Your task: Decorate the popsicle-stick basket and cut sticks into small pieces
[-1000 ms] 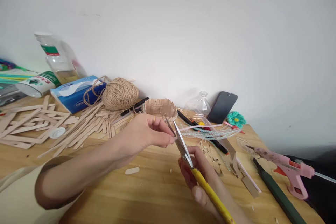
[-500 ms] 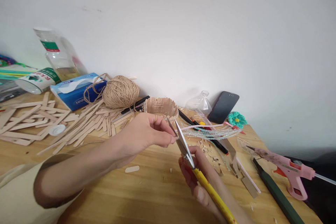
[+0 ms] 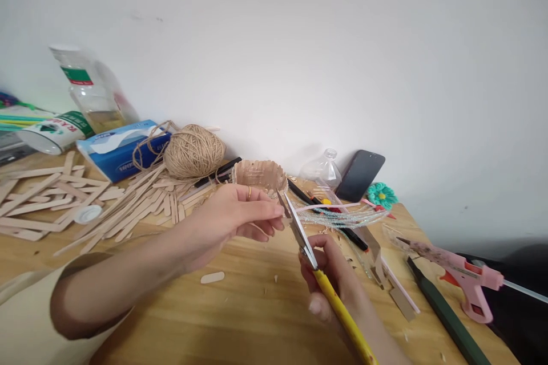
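My right hand is closed round the yellow-handled scissors, their blades pointing up and away from me and slightly apart. My left hand, with a ring on one finger, pinches a small pale wooden piece at the blades. Most of that piece is hidden by fingers and blades. Just behind the left hand sits a small oval basket made of wooden stick pieces, with a beaded trim. A short rounded stick end lies on the table below the left forearm.
Left are loose craft sticks, a twine ball, a tissue pack and a bottle. Right are bead strands, a phone, a green crocheted flower, a pink glue gun and a dark green tool.
My left fingers have shifted their pinch, with the thumb now higher and the other fingers lower. The scissors blades look a little closer together. The whole view has shifted slightly.
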The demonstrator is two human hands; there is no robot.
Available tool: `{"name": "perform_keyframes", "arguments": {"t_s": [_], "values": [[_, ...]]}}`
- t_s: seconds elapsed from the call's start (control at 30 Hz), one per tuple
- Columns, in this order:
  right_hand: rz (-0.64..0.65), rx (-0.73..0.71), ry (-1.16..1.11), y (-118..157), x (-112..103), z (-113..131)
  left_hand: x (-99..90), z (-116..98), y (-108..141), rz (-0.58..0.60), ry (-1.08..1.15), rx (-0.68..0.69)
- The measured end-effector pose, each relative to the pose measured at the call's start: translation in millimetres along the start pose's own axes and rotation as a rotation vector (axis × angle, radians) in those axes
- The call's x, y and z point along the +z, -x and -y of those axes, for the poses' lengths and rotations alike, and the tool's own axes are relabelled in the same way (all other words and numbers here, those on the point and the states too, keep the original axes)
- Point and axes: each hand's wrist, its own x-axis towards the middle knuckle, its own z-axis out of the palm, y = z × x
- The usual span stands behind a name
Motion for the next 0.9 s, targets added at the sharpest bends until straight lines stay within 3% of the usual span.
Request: {"name": "perform_keyframes", "arguments": {"t_s": [0.67,0.9], "values": [[-0.053,0.026,0.137,0.3,-7.4,3.7,-3.8,-1.0,-1.5,-0.06,-0.069,0.03],[-0.194,-0.045,0.238,0.6,-7.4,1.9,1.0,-1.2,-0.5,-0.091,-0.033,0.046]]}}
